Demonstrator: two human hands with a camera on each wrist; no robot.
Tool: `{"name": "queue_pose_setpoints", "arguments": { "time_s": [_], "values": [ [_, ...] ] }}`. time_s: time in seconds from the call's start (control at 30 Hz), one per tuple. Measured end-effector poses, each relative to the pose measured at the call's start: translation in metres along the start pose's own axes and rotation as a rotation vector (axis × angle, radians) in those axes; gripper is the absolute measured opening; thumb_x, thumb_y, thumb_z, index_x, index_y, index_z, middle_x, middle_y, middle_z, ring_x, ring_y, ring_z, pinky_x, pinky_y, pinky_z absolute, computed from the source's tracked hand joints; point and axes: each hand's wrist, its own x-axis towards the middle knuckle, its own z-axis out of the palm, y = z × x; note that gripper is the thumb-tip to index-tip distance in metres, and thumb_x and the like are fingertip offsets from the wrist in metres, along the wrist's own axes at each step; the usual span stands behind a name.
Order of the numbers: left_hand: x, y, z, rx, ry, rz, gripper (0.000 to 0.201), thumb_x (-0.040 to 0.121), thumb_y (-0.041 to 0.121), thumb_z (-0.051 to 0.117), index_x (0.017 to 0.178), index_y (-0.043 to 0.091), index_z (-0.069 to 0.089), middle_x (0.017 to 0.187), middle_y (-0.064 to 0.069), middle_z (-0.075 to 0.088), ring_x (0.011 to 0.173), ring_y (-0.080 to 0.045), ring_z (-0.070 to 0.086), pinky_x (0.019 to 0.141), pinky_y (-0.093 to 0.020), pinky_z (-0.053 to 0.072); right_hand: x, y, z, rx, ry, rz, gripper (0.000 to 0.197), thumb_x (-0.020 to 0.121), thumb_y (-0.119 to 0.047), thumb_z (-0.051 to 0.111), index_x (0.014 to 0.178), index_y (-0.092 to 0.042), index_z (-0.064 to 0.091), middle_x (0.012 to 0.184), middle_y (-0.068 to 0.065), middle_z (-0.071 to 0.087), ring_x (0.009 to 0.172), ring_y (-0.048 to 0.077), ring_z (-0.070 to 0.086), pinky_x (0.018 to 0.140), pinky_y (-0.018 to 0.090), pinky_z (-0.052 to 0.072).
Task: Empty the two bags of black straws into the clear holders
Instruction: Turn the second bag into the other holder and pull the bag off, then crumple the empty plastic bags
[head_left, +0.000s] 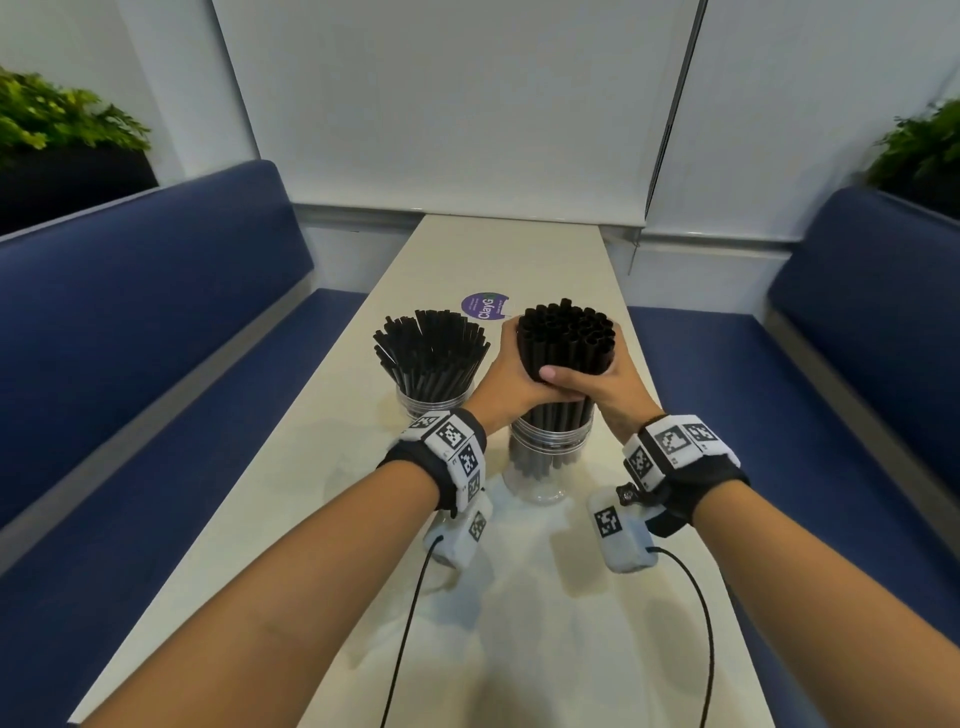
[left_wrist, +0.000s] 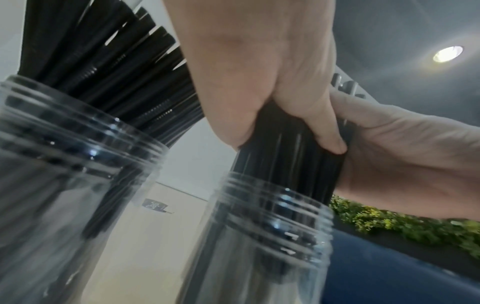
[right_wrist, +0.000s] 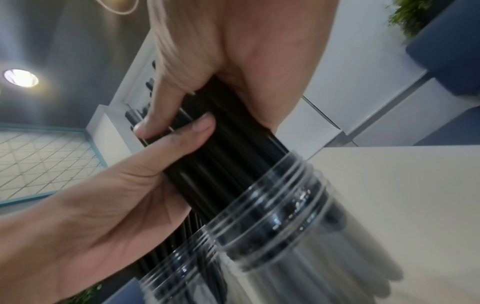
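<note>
Two clear holders stand on the pale table (head_left: 519, 249). The left holder (head_left: 430, 402) (left_wrist: 64, 164) is full of thin black straws (head_left: 431, 348) that fan out. In the right holder (head_left: 550, 462) (left_wrist: 275, 222) (right_wrist: 285, 216) stands a tight bundle of thicker black straws (head_left: 566, 338) (left_wrist: 291, 162) (right_wrist: 221, 156), its lower ends inside the holder. My left hand (head_left: 511, 374) (left_wrist: 259, 82) and right hand (head_left: 602, 387) (right_wrist: 246, 51) both wrap round the bundle above the rim, thumbs meeting at the front.
A round purple sticker (head_left: 484, 306) lies on the table behind the holders. Blue benches (head_left: 156, 312) (head_left: 857, 322) flank the narrow table, with a white wall at its far end. Plants (head_left: 57, 114) sit behind the benches. Cables trail from both wrists.
</note>
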Motion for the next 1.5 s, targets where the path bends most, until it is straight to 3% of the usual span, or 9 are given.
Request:
{"name": "queue_pose_setpoints", "arguments": {
  "time_s": [0.2,0.27,0.43,0.67,0.83,1.0,1.2,1.37,1.5],
  "values": [
    [-0.036,0.010,-0.004,0.023,0.053,0.184,0.136,0.057,0.020,0.088,0.134,0.051,-0.020,0.159,0.005,-0.012,0.147,-0.014,0.002,0.117,-0.036,0.009,-0.025,-0.011,-0.018,-0.087,0.081,-0.002,0.138,0.042,-0.047,0.084,0.140,-0.042,-0.014,0.157,-0.008,-0.009,0.138,-0.002,0.006,0.112,0.035,0.015],
    [-0.057,0.009,-0.013,0.045,0.070,0.240,0.133,0.057,0.027,0.087,0.136,0.051,-0.018,0.159,0.009,-0.010,0.147,-0.007,0.001,0.119,-0.033,0.008,-0.045,-0.012,-0.023,-0.097,0.098,-0.011,0.145,0.032,-0.064,0.080,0.140,-0.042,-0.015,0.156,-0.010,-0.010,0.127,-0.016,0.009,0.107,0.030,0.016],
    [-0.115,-0.006,-0.037,0.165,0.086,0.357,0.095,0.072,0.018,0.079,0.140,0.038,0.016,0.151,0.016,0.024,0.141,0.001,0.024,0.115,-0.015,0.022,-0.096,0.016,-0.026,-0.280,0.233,-0.076,0.122,0.037,-0.079,0.067,0.138,-0.042,0.010,0.146,-0.015,0.021,0.139,0.009,0.018,0.106,0.026,0.018],
    [-0.151,-0.048,-0.098,0.702,0.190,0.245,0.025,0.087,0.027,0.061,0.112,0.027,0.059,0.135,0.010,0.042,0.126,0.000,0.032,0.107,-0.022,0.032,-0.132,0.046,0.015,-0.521,0.002,-0.319,0.045,0.072,-0.045,0.063,0.108,-0.044,0.036,0.110,-0.017,0.043,0.102,0.006,0.044,0.085,0.012,0.038],
    [-0.158,-0.057,-0.133,0.687,0.163,-0.468,0.070,0.078,0.061,0.057,0.140,0.041,0.030,0.155,-0.007,0.015,0.142,-0.035,0.014,0.113,-0.049,0.023,-0.129,0.061,0.062,-0.717,-0.402,-0.226,0.053,0.082,-0.031,0.060,0.125,-0.038,0.030,0.117,-0.015,0.034,0.103,-0.004,0.034,0.078,0.010,0.033],
    [-0.155,-0.085,-0.115,0.664,-0.109,-0.755,0.109,0.057,0.083,0.055,0.144,0.044,0.001,0.156,-0.014,0.012,0.138,-0.038,0.029,0.109,-0.051,0.036,-0.115,0.072,0.099,-0.742,-0.474,-0.052,0.059,0.081,-0.015,0.061,0.131,-0.022,0.030,0.122,-0.004,0.028,0.116,0.014,0.034,0.091,0.019,0.034],
    [-0.136,-0.081,-0.086,0.213,0.119,-0.623,0.046,0.078,0.029,0.069,0.115,0.009,0.050,0.113,-0.016,0.059,0.083,-0.027,0.059,0.070,-0.037,0.049,-0.107,0.073,0.117,-0.546,-0.472,0.100,0.053,0.077,0.004,0.052,0.123,-0.018,0.035,0.117,0.003,0.041,0.110,0.023,0.047,0.082,0.026,0.045],
    [-0.131,-0.045,-0.096,0.186,0.491,-0.301,0.018,0.081,0.009,0.063,0.097,0.006,0.056,0.095,-0.010,0.059,0.085,-0.025,0.054,0.071,-0.029,0.043,-0.095,0.038,0.113,-0.547,-0.382,-0.097,0.075,0.076,-0.009,0.064,0.133,-0.039,0.027,0.133,-0.009,0.027,0.123,0.015,0.031,0.091,0.031,0.044],
    [-0.133,-0.014,-0.094,-0.037,0.483,-0.194,0.031,0.081,0.012,0.065,0.107,0.016,0.048,0.096,-0.001,0.060,0.085,-0.018,0.058,0.079,-0.031,0.048,-0.081,0.016,0.126,-0.532,-0.400,-0.078,0.095,0.073,-0.014,0.072,0.141,-0.042,0.013,0.145,-0.002,0.020,0.130,0.011,0.022,0.102,0.029,0.032]
  ]
}}
